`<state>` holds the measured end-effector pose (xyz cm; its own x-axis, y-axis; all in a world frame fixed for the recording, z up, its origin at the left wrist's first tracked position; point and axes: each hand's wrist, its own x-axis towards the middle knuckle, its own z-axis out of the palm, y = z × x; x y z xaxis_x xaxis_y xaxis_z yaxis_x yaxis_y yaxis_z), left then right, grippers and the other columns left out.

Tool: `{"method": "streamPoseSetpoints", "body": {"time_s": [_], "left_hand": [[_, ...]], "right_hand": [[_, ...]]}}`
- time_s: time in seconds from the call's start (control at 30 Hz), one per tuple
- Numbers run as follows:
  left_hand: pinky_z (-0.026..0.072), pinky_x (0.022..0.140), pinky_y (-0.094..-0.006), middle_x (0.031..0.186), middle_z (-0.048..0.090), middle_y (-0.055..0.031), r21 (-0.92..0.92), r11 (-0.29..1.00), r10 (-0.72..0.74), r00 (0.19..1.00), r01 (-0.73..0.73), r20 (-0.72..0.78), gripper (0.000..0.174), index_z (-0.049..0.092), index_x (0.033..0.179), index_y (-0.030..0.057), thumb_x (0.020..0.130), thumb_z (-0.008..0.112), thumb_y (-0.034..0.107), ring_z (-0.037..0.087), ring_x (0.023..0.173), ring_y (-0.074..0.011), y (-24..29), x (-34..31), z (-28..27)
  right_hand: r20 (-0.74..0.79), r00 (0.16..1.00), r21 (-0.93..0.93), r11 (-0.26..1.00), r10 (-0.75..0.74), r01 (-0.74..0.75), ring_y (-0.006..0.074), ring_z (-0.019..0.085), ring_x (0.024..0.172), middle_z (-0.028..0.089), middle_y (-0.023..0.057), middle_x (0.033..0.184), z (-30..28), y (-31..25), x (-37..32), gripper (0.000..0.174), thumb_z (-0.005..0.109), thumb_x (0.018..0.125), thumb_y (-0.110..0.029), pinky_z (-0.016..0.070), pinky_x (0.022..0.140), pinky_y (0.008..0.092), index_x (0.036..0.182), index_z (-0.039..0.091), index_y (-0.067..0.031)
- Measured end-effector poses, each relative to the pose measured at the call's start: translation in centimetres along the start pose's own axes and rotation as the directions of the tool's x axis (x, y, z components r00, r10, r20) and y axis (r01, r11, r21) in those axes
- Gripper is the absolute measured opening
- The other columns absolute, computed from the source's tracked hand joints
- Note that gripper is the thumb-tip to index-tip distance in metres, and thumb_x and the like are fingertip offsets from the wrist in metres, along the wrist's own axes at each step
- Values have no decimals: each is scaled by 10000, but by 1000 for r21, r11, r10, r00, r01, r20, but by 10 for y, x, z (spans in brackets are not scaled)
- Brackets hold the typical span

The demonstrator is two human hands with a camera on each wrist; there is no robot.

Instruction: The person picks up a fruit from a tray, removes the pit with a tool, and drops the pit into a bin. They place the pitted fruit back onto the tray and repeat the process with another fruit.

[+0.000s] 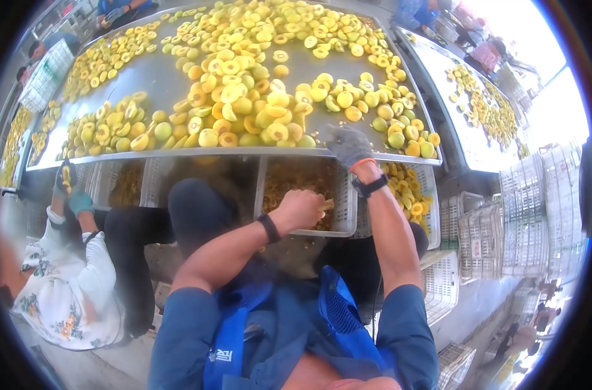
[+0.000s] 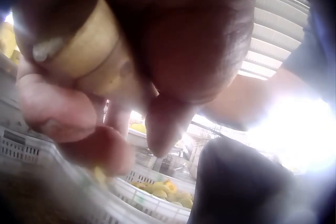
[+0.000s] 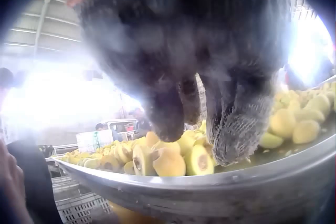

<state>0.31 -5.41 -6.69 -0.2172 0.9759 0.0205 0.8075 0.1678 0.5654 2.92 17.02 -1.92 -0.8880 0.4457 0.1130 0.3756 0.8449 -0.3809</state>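
Observation:
My bare left hand (image 1: 300, 211) is over a white crate (image 1: 352, 211) below the table edge. Its fingers curl round a tan-yellow object (image 1: 326, 205), which shows a smooth curved side in the left wrist view (image 2: 97, 43); exactly what it is I cannot tell. My right hand (image 1: 349, 144), in a grey glove, is at the metal table's near edge (image 1: 244, 151). In the right wrist view its gloved fingers (image 3: 236, 134) point down beside halved yellow fruit (image 3: 199, 161), and nothing shows held between them. Small bits lie on the metal by this hand.
Yellow-green fruit (image 1: 231, 94) is heaped across the table. Another crate (image 1: 432, 195) with fruit pieces stands under the right corner. Stacked white crates (image 1: 527, 214) rise at the right. At the left sits a person in a patterned top (image 1: 65, 305); a second table (image 1: 439, 71) stands beyond.

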Motion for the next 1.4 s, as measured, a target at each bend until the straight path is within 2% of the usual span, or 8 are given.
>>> {"method": "streamPoseSetpoints", "body": {"time_s": [0.33, 0.47, 0.57, 0.8, 1.2, 1.23, 1.3, 1.4], "left_hand": [[571, 695, -493, 809, 728, -195, 71, 997, -11, 1000, 12, -18, 171, 731, 823, 55, 811, 714, 224, 724, 756, -384, -20, -7, 0], [569, 698, -501, 849, 736, -209, 20, 984, -178, 984, 178, 8, 222, 722, 817, 48, 871, 696, 262, 726, 774, -383, -17, -3, -33], [541, 594, -442, 760, 717, -137, -63, 986, -167, 871, 155, -463, 259, 724, 947, 48, 915, 704, 304, 698, 635, -321, -43, 10, -23], [353, 391, -239, 526, 485, 31, -926, 367, -427, 900, 90, -82, 379, 678, 929, 38, 1044, 608, 391, 486, 414, -78, -21, 3, -81], [423, 417, -276, 720, 576, -8, -990, 76, -491, 869, 117, 65, 354, 606, 942, 80, 1056, 581, 414, 546, 480, -100, -7, 4, -50], [393, 436, -279, 644, 549, 18, -959, 280, -451, 888, 42, -92, 349, 609, 923, 103, 1041, 617, 432, 518, 495, -99, -5, -2, -49], [429, 485, -260, 668, 551, 26, -985, -173, -303, 951, 9, 62, 307, 664, 967, 128, 1035, 624, 424, 527, 517, -91, -50, 8, 7], [365, 375, -234, 707, 615, -14, -981, 110, -594, 802, 161, 65, 249, 658, 1022, 80, 1032, 641, 328, 492, 437, -83, 10, 16, -42]], "right_hand": [[15, 996, -61, 994, -88, 89, 377, 694, 978, 732, 185, 1076, 59, -41, 62, 469, 760, 816, -322, 546, 894, 457, 1251, 721, -149], [66, 998, 341, 940, -6, -17, 251, 708, 893, 756, 137, 999, 43, -9, 54, 512, 784, 818, -229, 560, 819, 360, 1311, 703, -115], [307, 945, 576, 769, 111, -278, 148, 668, 838, 756, 72, 952, -14, -29, 27, 450, 721, 846, -100, 551, 751, 310, 1295, 714, -64], [322, 902, 684, 729, -288, -11, 106, 654, 833, 738, 42, 1036, -10, -6, -4, 439, 710, 858, -18, 544, 718, 271, 1294, 689, 24], [8, 986, 276, 948, -167, 159, 249, 688, 862, 722, 123, 918, -4, -45, -50, 137, 687, 868, -116, 535, 789, 376, 954, 775, -57], [-61, 981, 307, 932, -183, 193, 276, 681, 848, 721, 132, 891, 8, -39, -55, 165, 650, 878, -170, 532, 784, 407, 909, 762, -53], [-104, 985, 217, 963, -138, 158, 325, 680, 875, 721, 151, 898, 10, -42, -64, 194, 644, 873, -194, 529, 811, 449, 915, 756, -41], [-195, 971, 330, 923, -140, 199, 384, 680, 943, 718, 171, 945, 17, -28, -65, 187, 689, 813, -221, 533, 854, 466, 928, 768, -96]]}}
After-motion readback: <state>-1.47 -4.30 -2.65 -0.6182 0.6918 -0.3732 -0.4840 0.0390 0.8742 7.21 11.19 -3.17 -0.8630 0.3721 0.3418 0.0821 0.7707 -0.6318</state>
